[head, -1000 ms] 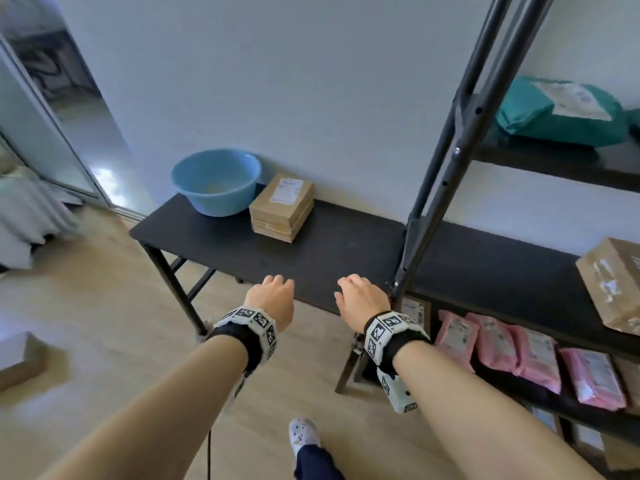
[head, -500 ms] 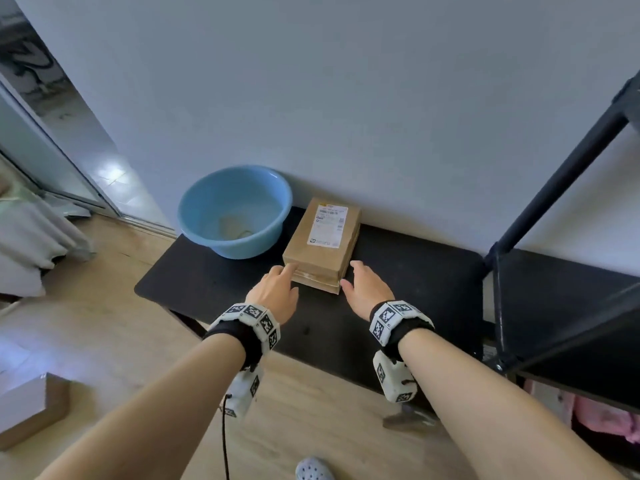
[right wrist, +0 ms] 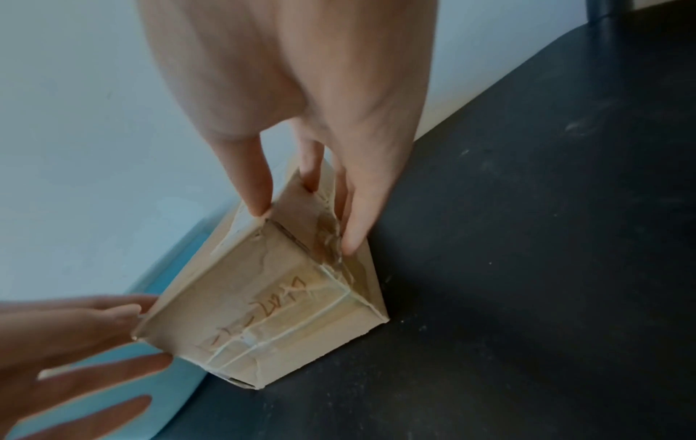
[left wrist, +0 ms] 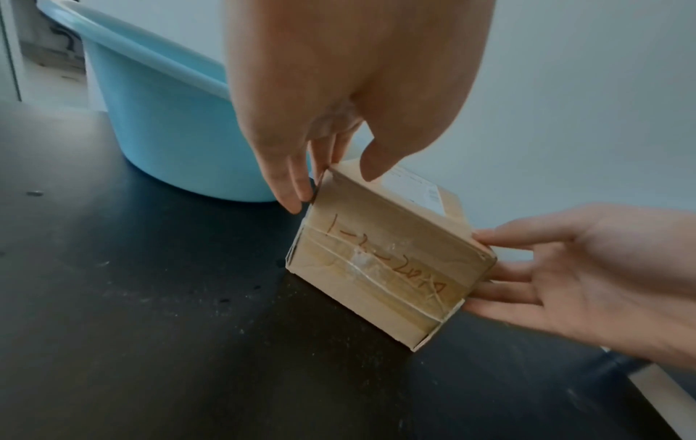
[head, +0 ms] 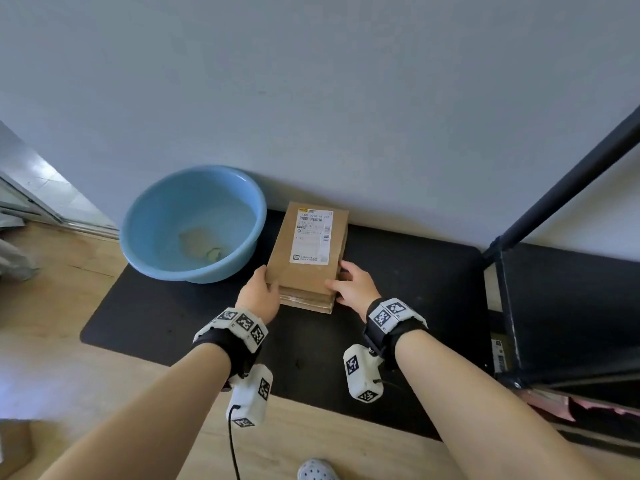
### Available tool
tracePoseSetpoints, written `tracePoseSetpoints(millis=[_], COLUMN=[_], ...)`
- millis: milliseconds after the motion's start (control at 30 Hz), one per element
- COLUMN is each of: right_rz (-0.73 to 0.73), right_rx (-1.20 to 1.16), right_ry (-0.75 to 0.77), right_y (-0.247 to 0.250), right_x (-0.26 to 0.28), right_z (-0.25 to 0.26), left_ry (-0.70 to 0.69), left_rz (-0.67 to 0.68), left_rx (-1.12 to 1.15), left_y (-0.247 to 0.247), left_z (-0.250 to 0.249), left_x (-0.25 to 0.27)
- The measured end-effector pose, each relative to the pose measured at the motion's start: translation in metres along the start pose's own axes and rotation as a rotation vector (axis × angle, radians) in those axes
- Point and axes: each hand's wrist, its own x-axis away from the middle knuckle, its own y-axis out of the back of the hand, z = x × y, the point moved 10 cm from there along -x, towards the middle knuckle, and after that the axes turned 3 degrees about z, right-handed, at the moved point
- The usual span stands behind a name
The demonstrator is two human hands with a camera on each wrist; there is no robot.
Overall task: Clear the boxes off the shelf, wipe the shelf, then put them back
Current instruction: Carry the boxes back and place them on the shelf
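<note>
A brown cardboard box [head: 308, 251] with a white shipping label lies flat on the black bench [head: 398, 306] against the wall. My left hand [head: 258, 296] holds its near left corner, thumb on the top and fingers straight down the left side [left wrist: 293, 190]. My right hand [head: 353, 285] holds the near right corner, its thumb on the top edge and fingers [right wrist: 350, 238] against the right side. The wrist views show the taped near end of the box [left wrist: 384, 262] [right wrist: 271, 312] with red handwriting on it, resting on the bench.
A blue basin [head: 190, 223] with a yellowish cloth [head: 201, 244] in it stands just left of the box. The black shelf unit [head: 571, 306] and its slanted post are on the right, with pink packages [head: 554, 407] below. A cardboard box [head: 14, 448] sits on the wooden floor at lower left.
My view swung left from the shelf to the bench. Both hands went forward from the bench's front edge to the box and now hold its near corners.
</note>
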Motion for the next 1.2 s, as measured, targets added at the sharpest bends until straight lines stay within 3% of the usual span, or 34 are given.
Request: tracePoseSetpoints(millis=[167, 333, 667, 933, 1200], right_rz=[0.012, 0.064, 0.139, 0.097, -0.037], right_rx=[-0.164, -0.298, -0.31, -0.233, -0.326], right_ry=[-0.022, -0.039, 0.043, 0.067, -0.021], right_y=[0.006, 0.013, 0.021, 0.062, 0.15], right_x=[0.008, 0.042, 0.173, 0.297, 0.394], right_z=[-0.008, -0.025, -0.077, -0.165, -0.247], left_ry=[-0.051, -0.09, -0.094, -0.137, -0.279], left_rz=[-0.01, -0.037, -0.069, 0.04, 0.257], left_rx=[0.189, 0.311, 0.447, 0.429, 0.301], left_y=[0.003, -0.001, -0.025, -0.092, -0.18], left_z=[0.001, 0.0, 0.02, 0.025, -0.03], left_x=[0.002, 0.037, 0.19, 0.338, 0.419])
